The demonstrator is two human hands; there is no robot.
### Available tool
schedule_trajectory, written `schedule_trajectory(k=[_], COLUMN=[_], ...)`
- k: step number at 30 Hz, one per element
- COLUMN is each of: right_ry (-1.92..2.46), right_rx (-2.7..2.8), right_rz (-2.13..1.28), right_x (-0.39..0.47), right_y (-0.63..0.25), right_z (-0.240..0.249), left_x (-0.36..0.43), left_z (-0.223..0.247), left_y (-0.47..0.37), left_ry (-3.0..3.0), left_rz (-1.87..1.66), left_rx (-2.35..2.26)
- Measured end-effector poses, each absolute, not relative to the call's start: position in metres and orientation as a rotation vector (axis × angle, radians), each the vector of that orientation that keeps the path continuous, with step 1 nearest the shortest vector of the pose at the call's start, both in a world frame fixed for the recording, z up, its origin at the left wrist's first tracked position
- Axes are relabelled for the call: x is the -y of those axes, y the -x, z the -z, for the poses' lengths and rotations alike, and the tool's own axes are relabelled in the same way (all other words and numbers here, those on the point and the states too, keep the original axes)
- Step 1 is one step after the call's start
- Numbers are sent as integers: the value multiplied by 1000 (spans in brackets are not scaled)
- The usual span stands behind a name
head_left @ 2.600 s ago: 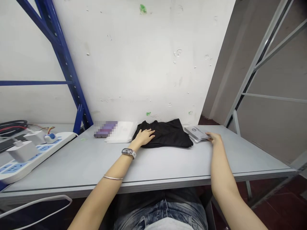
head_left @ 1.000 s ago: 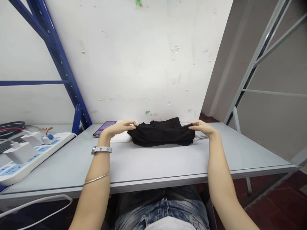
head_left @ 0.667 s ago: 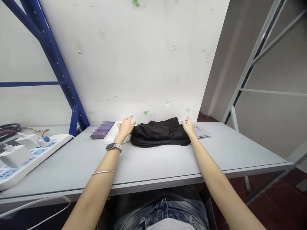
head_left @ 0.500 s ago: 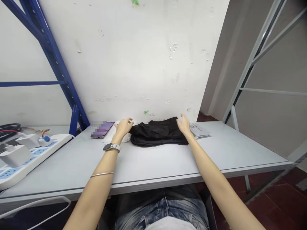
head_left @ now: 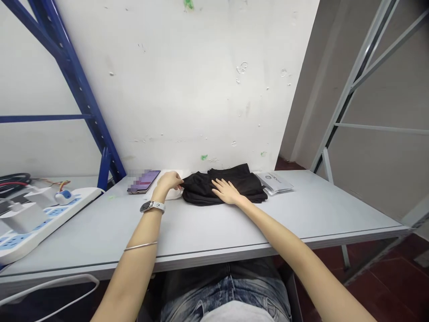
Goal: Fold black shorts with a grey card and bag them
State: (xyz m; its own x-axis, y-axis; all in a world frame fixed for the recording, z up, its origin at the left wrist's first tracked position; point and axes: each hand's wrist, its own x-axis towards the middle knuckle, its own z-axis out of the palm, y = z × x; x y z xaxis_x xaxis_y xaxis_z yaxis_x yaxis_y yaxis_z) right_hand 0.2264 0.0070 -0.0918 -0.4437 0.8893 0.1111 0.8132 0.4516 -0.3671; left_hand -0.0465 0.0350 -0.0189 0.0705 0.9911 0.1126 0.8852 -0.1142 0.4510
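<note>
A folded black garment [head_left: 197,190] lies in a low, wrinkled pile on the grey table [head_left: 214,228] near the wall; its exact kind is not clear. At its left end, my left hand [head_left: 170,180] has its fingertips pinched together on the garment's edge. My right hand [head_left: 228,192] rests palm down on the middle of the black fabric, with the fingers stretched out. Just behind my left hand, a white sheet or bag [head_left: 174,193] is partly covered.
A phone [head_left: 147,181] lies to the left of the white sheet. White printed packets [head_left: 275,182] are to the right of the garment. At far left is a power strip [head_left: 56,215] with chargers and cables. A blue rack post [head_left: 78,89] and the white wall [head_left: 201,89] stand behind.
My right hand has moved left from the garment's right end and lies flat on its middle. My left fingers have closed on the left edge.
</note>
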Motion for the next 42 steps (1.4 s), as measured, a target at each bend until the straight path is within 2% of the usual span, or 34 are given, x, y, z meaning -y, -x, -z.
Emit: schedule_trajectory(k=[2, 5, 10, 15, 18, 21, 23, 27, 32, 38, 42], right_ry=[1459, 1414, 1327, 1310, 1319, 1309, 1332, 1479, 1486, 1428, 1362], right_rx=[2414, 2345, 1738, 1358, 1364, 1635, 1904, 2327, 2312, 1822, 1487], right_rz=[-378, -474, -870, -799, -605, -310, -204, -311, -454, -358, -288], right_x=[-8, -9, -16, -22, -18, -10, -5, -1, -2, -10, -18], right_y=[-226, -227, -247, -277, -279, -269, -259, -246, -249, -272, -289], right_z=[91, 89, 75, 60, 56, 60, 66, 82, 81, 57, 50], left_x=[-32, -30, -34, -28, -26, -30, -34, -35, -31, -28, -30], left_z=[10, -7, -25, -11, 3, 14, 20, 36, 50, 23, -17], left_y=[40, 17, -57, -115, -113, -89, -74, -63, -77, -54, -23], left_ry=[-1986, -1977, -1986, -2141, -2162, -2150, -2144, -2050, -2038, -2028, -2084], left_rz=[-649, -933, -1242, -990, -974, -1004, -901, -621, -653, -781, -663], left_rx=[-1987, -1949, -1712, -1235, -1173, -1394, -1618, -1783, -1866, -1805, -2056])
